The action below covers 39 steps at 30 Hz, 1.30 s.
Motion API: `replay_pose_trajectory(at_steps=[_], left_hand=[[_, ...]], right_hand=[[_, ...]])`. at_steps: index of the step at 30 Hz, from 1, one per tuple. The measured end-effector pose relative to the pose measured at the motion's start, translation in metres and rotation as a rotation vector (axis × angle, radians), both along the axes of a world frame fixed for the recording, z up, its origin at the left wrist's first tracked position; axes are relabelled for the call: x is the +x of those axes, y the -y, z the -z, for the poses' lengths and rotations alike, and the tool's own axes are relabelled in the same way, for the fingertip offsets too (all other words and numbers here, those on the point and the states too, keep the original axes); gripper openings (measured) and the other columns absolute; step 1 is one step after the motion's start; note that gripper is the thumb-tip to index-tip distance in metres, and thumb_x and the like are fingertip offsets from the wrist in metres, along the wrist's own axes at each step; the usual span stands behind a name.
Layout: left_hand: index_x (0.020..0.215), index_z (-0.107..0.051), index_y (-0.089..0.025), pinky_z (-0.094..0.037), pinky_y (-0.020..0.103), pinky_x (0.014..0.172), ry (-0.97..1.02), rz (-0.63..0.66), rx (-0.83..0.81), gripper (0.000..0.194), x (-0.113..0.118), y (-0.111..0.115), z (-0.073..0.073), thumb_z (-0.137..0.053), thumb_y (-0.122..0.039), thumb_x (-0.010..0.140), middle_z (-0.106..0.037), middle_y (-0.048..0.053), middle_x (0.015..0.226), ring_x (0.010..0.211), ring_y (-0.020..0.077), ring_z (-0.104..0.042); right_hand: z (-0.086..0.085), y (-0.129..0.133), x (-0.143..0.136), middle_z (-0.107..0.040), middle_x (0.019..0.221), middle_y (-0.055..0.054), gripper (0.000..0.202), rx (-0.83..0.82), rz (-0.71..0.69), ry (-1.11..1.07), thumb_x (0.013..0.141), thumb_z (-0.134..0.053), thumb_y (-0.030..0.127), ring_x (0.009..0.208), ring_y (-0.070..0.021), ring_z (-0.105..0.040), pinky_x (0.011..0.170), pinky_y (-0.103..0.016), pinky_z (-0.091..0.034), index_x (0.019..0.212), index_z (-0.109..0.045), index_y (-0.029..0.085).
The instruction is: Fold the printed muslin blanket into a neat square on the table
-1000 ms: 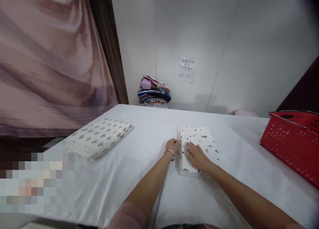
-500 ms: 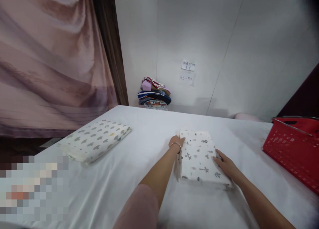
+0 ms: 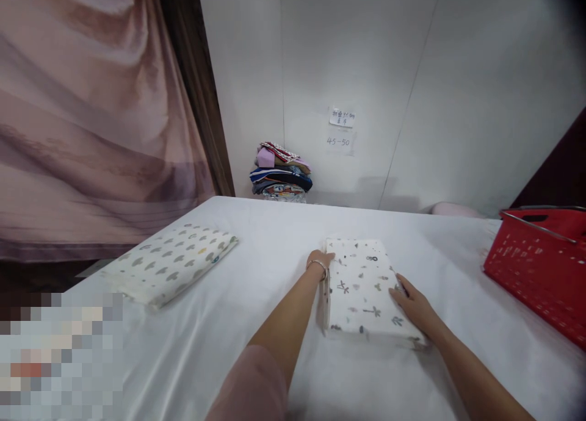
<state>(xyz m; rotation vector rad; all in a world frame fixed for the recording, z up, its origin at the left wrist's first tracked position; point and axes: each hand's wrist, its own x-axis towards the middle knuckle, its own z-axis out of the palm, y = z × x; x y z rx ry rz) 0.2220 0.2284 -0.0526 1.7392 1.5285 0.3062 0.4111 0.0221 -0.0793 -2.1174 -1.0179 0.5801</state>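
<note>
A folded white cloth [image 3: 359, 287] with small grey-green plant prints lies on the white-covered table [image 3: 274, 226]. At its upper left edge is my left hand [image 3: 320, 260], with a bracelet at the wrist; its thumb rests on the cloth and its other fingers are hidden at the side. My right hand [image 3: 412, 299] holds the right edge, thumb on top, fingers along the side. Further left lies another folded white cloth [image 3: 176, 259] with grey heart-like prints.
At the right edge of the table stands a red basket [image 3: 540, 262] with a metal handle. Behind the table is a stack of folded fabrics [image 3: 281, 174] against the wall. A pink curtain [image 3: 91, 104] hangs at the left. Part of the lower left is pixelated.
The view has shifted slightly. Both hands keep their places at the edges of the plant-print cloth, which looks nearly unchanged.
</note>
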Motion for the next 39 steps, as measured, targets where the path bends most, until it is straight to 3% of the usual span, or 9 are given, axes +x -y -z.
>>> replay_pose_trajectory(at_steps=[11,16,22,25,28,31,33,36,39], left_hand=[[0.09,-0.057,-0.016,-0.043,0.029,0.071,-0.001,0.02,0.12,0.045,-0.011,0.009,0.006,-0.049,-0.056,0.072,-0.064,0.013,0.099,0.092,0.0243,-0.06],[0.092,-0.054,-0.017,-0.041,0.029,0.074,-0.009,-0.004,0.143,0.035,-0.011,0.013,0.008,-0.055,-0.046,0.072,-0.063,0.012,0.1,0.093,0.0236,-0.059],[0.113,-0.048,-0.017,-0.04,0.028,0.08,0.047,0.039,0.169,0.052,-0.018,0.023,0.002,-0.052,-0.051,0.073,-0.059,0.011,0.111,0.099,0.0219,-0.055],[0.116,-0.048,-0.017,-0.036,0.031,0.089,0.08,0.127,0.369,0.052,-0.026,0.052,-0.011,-0.051,-0.049,0.075,-0.052,0.011,0.12,0.11,0.0237,-0.048],[0.117,-0.049,-0.023,-0.03,0.037,0.097,0.118,0.385,0.562,0.052,-0.036,0.106,-0.021,-0.054,-0.051,0.073,-0.052,0.009,0.121,0.113,0.0254,-0.043],[0.128,-0.039,-0.027,-0.019,0.045,0.104,0.135,0.73,0.72,0.07,-0.044,0.166,-0.018,-0.058,-0.057,0.067,-0.043,0.008,0.131,0.12,0.0279,-0.035],[0.135,-0.026,-0.027,-0.016,0.051,0.105,0.078,0.867,0.815,0.079,-0.044,0.195,-0.007,-0.058,-0.055,0.069,-0.032,0.008,0.139,0.125,0.0286,-0.029],[0.138,-0.019,-0.023,-0.021,0.053,0.102,-0.059,0.823,0.979,0.073,-0.038,0.207,0.011,-0.054,-0.039,0.076,-0.025,0.008,0.142,0.127,0.0275,-0.025],[0.136,-0.025,-0.02,-0.028,0.05,0.099,-0.088,0.681,1.109,0.061,-0.03,0.197,0.02,-0.047,-0.021,0.079,-0.036,0.009,0.136,0.121,0.0246,-0.034]], right_hand=[[-0.02,0.003,-0.006,-0.055,0.116,-0.013,0.081,-0.113,0.039,-0.023,0.072,-0.05,0.06,0.106,-0.0275,-0.052,0.09,-0.039,-0.038,0.138,-0.026,0.021],[-0.027,0.014,-0.012,-0.049,0.125,-0.013,0.082,-0.04,-0.032,-0.247,0.07,-0.057,0.055,0.111,-0.0261,-0.049,0.09,-0.036,-0.041,0.138,-0.026,0.02],[-0.028,0.032,-0.015,-0.051,0.123,-0.014,0.087,-0.052,0.03,-0.435,0.069,-0.06,0.053,0.1,-0.0246,-0.058,0.086,-0.034,-0.045,0.139,-0.021,0.021],[-0.031,0.034,-0.016,-0.053,0.122,-0.013,0.09,-0.04,0.015,-0.562,0.069,-0.062,0.051,0.095,-0.0237,-0.06,0.083,-0.033,-0.048,0.14,-0.015,0.022],[-0.032,0.034,-0.017,-0.054,0.121,-0.012,0.089,0.005,-0.012,-0.671,0.071,-0.061,0.049,0.096,-0.0239,-0.06,0.081,-0.033,-0.049,0.14,-0.013,0.02],[-0.031,0.032,-0.019,-0.057,0.117,-0.012,0.075,0.09,-0.104,-0.79,0.075,-0.058,0.046,0.093,-0.0246,-0.061,0.077,-0.036,-0.051,0.137,-0.024,0.021],[-0.031,0.03,-0.022,-0.06,0.112,-0.012,0.065,0.161,-0.152,-0.895,0.076,-0.058,0.041,0.089,-0.0249,-0.063,0.075,-0.037,-0.051,0.132,-0.033,0.021],[-0.036,0.028,-0.028,-0.063,0.105,-0.012,0.057,0.269,-0.161,-1.031,0.075,-0.062,0.032,0.085,-0.0244,-0.063,0.073,-0.036,-0.051,0.126,-0.04,0.02],[-0.043,0.024,-0.035,-0.065,0.102,-0.01,0.053,0.337,-0.143,-1.076,0.074,-0.062,0.028,0.083,-0.0236,-0.064,0.071,-0.035,-0.051,0.123,-0.043,0.02]])
